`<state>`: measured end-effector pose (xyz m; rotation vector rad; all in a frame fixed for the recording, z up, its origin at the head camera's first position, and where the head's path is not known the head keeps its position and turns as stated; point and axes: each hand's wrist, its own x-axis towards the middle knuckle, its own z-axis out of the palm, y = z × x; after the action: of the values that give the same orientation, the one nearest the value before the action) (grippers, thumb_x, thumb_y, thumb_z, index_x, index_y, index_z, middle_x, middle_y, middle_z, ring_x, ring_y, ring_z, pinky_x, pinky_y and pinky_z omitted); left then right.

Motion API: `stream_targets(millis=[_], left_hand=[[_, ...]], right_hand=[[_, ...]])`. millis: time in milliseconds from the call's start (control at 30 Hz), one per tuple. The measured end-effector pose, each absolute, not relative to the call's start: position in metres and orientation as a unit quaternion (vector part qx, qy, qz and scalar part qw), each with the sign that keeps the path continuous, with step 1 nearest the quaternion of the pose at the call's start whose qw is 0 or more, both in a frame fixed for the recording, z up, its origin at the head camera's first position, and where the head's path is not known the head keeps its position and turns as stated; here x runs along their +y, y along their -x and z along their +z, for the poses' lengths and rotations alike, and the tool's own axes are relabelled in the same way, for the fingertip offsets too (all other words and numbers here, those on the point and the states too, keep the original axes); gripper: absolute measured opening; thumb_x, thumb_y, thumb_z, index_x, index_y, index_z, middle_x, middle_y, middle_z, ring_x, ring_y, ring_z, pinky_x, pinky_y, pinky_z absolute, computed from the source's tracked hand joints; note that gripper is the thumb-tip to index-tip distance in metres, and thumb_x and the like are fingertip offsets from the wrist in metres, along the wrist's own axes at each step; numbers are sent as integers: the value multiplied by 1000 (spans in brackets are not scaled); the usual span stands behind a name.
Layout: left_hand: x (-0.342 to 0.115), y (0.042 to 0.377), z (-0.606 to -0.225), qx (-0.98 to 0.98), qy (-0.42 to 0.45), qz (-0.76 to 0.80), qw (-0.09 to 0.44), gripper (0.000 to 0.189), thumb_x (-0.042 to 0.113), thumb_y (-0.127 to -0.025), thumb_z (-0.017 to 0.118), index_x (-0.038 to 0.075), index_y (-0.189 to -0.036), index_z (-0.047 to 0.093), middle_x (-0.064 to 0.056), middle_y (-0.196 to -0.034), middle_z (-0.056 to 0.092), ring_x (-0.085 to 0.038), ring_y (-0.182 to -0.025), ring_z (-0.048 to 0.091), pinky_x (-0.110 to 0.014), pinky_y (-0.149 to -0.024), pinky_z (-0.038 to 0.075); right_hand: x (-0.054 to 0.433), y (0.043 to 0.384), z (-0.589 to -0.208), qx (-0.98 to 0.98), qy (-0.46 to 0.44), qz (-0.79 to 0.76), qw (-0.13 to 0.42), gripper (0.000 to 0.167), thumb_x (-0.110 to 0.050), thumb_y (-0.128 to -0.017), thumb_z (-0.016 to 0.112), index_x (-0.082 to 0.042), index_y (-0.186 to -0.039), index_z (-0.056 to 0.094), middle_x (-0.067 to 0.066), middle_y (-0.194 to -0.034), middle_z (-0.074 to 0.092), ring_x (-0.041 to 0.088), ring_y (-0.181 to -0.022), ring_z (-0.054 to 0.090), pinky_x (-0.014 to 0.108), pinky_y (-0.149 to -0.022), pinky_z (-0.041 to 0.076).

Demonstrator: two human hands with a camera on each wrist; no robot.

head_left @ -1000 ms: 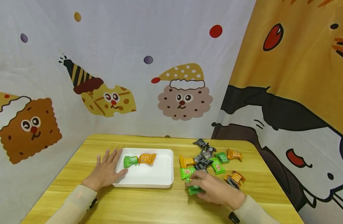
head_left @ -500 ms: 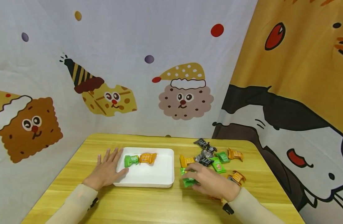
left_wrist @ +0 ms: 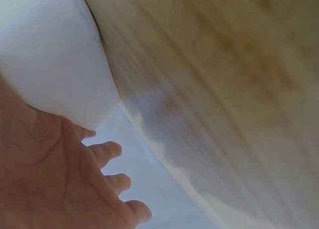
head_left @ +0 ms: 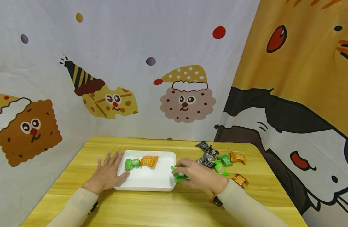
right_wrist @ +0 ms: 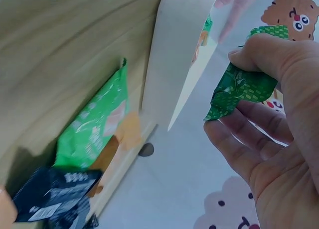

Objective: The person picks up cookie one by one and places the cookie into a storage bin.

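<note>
My right hand (head_left: pixel 200 175) pinches a green-wrapped candy (head_left: pixel 179 175) at the right rim of a white tray (head_left: pixel 151 183). In the right wrist view the thumb and fingers grip this shiny green wrapper (right_wrist: pixel 244 84) beside the tray's side wall (right_wrist: pixel 174 50). My left hand (head_left: pixel 107 175) rests on the tray's left edge with its fingers spread. Inside the tray lie another green candy (head_left: pixel 132 164) and an orange candy (head_left: pixel 149 161), side by side near the back left. The left wrist view shows my palm (left_wrist: pixel 45 169) against the white tray side (left_wrist: pixel 55 64).
Right of the tray, several black candies (head_left: pixel 206 160), green packets (head_left: pixel 220 168) and orange candies (head_left: pixel 238 157) lie scattered on the wooden table (head_left: pixel 140 208). My right hand and forearm cover part of this pile. A printed cloth (head_left: pixel 120 37) hangs behind the table.
My right hand has moved left from the pile to the tray's right rim, carrying the green candy. My left hand stays in place on the tray.
</note>
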<state>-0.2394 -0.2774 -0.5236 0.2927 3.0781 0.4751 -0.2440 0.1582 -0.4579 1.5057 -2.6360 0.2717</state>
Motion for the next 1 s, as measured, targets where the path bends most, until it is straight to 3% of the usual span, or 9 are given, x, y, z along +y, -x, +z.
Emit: stream_targets(millis=[300, 533, 1000], left_hand=[[-278, 241, -524, 984, -97, 151, 3, 105, 68, -112, 66, 8, -186, 23, -30, -192, 23, -65, -177, 11, -94, -135, 7], [-278, 241, -524, 984, -98, 148, 7, 105, 68, -112, 66, 7, -186, 23, -30, -192, 22, -65, -178, 11, -94, -135, 7], [-277, 240, -523, 985, -100, 144, 5, 105, 67, -112, 66, 6, -186, 24, -31, -192, 23, -66, -177, 12, -94, -134, 8]], right_hand=[[128, 272, -457, -849, -519, 85, 45, 43, -13, -102, 93, -13, -143, 81, 9, -144, 74, 17, -121, 76, 17, -101, 65], [108, 293, -454, -861, -504, 65, 10, 42, -15, -106, 89, -15, -147, 80, 7, -147, 74, 18, -127, 76, 21, -104, 65], [77, 327, -464, -876, -482, 20, -34, 41, -18, -106, 88, -19, -146, 82, 2, -139, 78, 10, -119, 73, 20, -105, 64]])
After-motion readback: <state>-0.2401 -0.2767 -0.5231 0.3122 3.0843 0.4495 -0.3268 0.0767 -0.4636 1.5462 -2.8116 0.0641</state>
